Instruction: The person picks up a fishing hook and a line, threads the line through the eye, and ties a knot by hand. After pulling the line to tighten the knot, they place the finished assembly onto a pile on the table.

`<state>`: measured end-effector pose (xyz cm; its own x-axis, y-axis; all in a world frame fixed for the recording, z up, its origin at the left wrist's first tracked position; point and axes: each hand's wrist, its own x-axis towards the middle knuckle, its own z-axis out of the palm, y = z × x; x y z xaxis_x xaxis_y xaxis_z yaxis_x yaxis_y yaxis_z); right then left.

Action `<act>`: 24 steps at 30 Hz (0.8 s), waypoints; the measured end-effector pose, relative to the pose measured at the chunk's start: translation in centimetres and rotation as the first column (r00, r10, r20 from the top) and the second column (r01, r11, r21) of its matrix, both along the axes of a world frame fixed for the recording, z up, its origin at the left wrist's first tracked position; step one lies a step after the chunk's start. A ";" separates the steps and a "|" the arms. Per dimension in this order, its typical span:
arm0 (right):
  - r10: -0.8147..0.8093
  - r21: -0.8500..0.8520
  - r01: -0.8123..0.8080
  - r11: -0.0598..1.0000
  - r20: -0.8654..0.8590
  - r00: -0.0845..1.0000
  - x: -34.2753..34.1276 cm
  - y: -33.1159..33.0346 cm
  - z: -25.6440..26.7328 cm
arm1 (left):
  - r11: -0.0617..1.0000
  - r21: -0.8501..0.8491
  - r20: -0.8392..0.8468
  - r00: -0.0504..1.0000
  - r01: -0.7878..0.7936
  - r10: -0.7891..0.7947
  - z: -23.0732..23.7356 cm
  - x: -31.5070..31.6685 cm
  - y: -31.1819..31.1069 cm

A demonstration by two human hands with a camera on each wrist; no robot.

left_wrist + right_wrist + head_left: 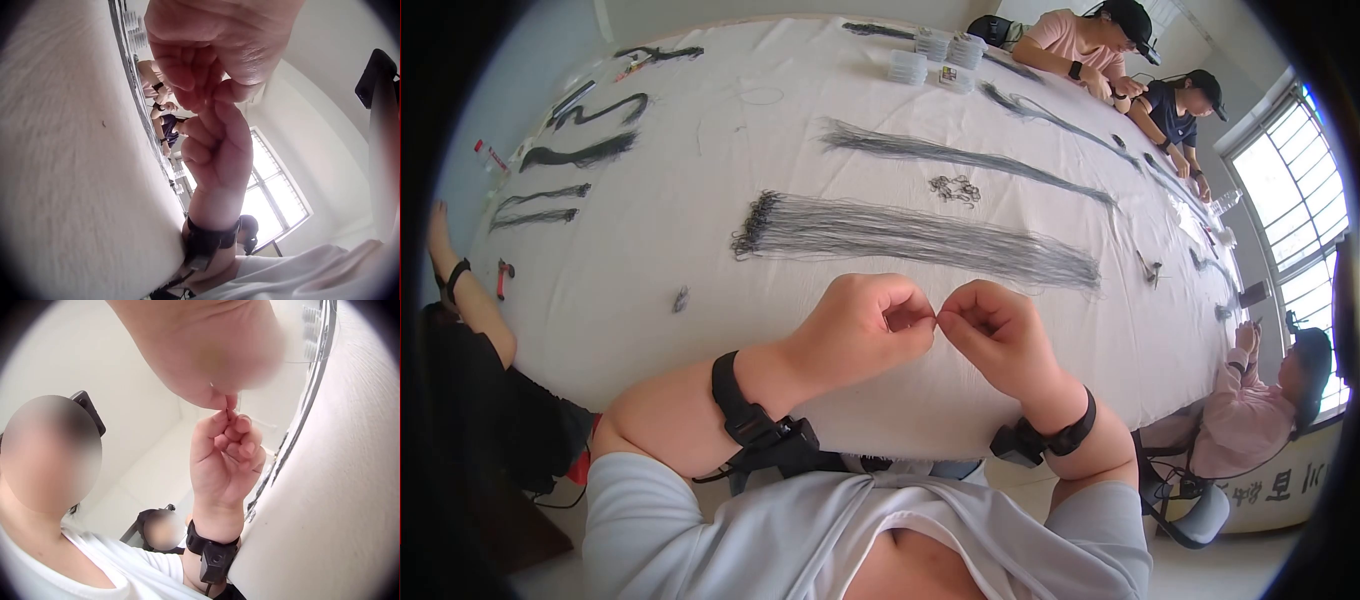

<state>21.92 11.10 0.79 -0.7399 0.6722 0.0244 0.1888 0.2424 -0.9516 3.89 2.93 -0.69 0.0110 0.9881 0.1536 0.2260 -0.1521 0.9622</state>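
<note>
Both hands meet fingertip to fingertip over the near part of the white-covered table. The left hand (870, 320) has thumb and forefinger pinched together, the other fingers curled in. Facing it, the right hand (1005, 335) pinches in the same way. A hair-thin line (297, 362) runs out beside the right hand in the right wrist view; what sits between the fingertips is mostly hidden, and I cannot tell its kind. Just beyond the hands lies a wide bundle of fine dark strands (920, 235), its left end thick with small dark curled pieces (755, 225).
Behind the bundle lie a small heap of dark curved pieces (955, 189) and a longer strand bundle (970, 155). Clear plastic boxes (907, 67) stand at the back. Red-handled pliers (505, 275) lie at the left, a metal tool (1149, 268) at the right. Several other people sit around the table.
</note>
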 end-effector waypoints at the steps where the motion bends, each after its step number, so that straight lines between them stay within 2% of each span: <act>1: -0.001 -0.004 0.001 1.000 -0.005 1.000 0.0 0.0 0.0 | 1.000 0.006 0.002 1.000 -0.001 0.001 0.0 0.0 0.0; 5: -0.004 0.058 0.003 0.998 0.012 1.000 0.2 0.3 -0.2 | 0.999 0.035 -0.016 1.000 -0.009 0.010 -0.2 -0.1 0.1; 8: 0.006 0.053 -0.003 0.999 -0.042 0.999 0.2 0.3 -0.4 | 0.998 0.040 0.087 0.995 -0.057 0.054 -0.6 0.2 0.2; 11: -0.012 0.026 0.014 1.000 -0.103 0.995 0.1 0.2 -0.5 | 1.000 -0.001 0.015 1.000 0.016 -0.016 -0.2 -0.1 0.1; 14: -0.006 0.014 0.008 1.000 -0.117 0.993 0.2 0.3 -0.5 | 1.000 -0.010 0.064 0.998 0.023 -0.022 -0.3 -0.1 0.1; 20: 0.002 0.024 0.002 1.000 -0.147 0.989 0.1 0.3 -0.8 | 0.991 0.121 0.109 0.993 -0.051 0.038 -0.8 0.2 0.2; 24: 0.008 0.011 -0.007 1.000 -0.142 0.990 0.1 0.2 -0.5 | 0.994 0.098 0.114 0.993 -0.049 0.037 -0.6 0.2 0.1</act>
<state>21.99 11.30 0.24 -0.7334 0.6658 0.1370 0.0497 0.2535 -0.9661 4.06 3.00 -1.25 -0.0538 0.9667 0.2501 0.1266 -0.2418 0.9620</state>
